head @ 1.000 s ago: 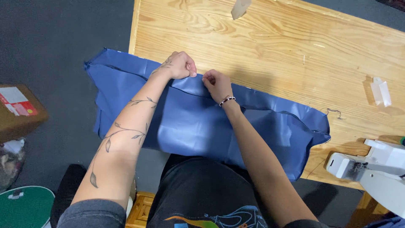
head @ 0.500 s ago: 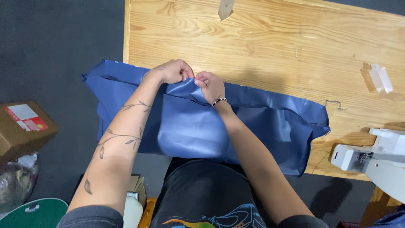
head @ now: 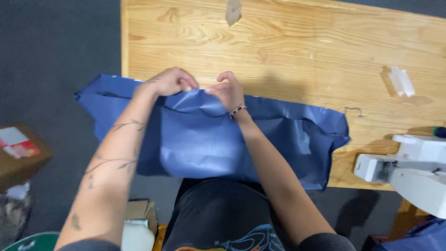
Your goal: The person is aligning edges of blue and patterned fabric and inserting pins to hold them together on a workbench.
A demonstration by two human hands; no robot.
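A large piece of blue fabric [head: 200, 139] lies over the near edge of a wooden table [head: 297, 51] and hangs toward my lap. My left hand [head: 171, 81] pinches the fabric's far edge, fingers closed on it. Just to its right, my right hand [head: 228, 90], with a beaded bracelet at the wrist, pinches the same edge. The two hands almost touch, and the fabric between them is lifted into a small fold.
A white sewing machine [head: 409, 169] sits at the table's right near corner. A small clear plastic piece [head: 402, 81] lies at the right, a grey scrap [head: 233, 11] at the far edge. A cardboard box [head: 21, 153] stands on the dark floor at left.
My hands have lifted the fabric's far edge into a raised fold between them. The view has shifted slightly, so the table and fabric sit lower in the frame.
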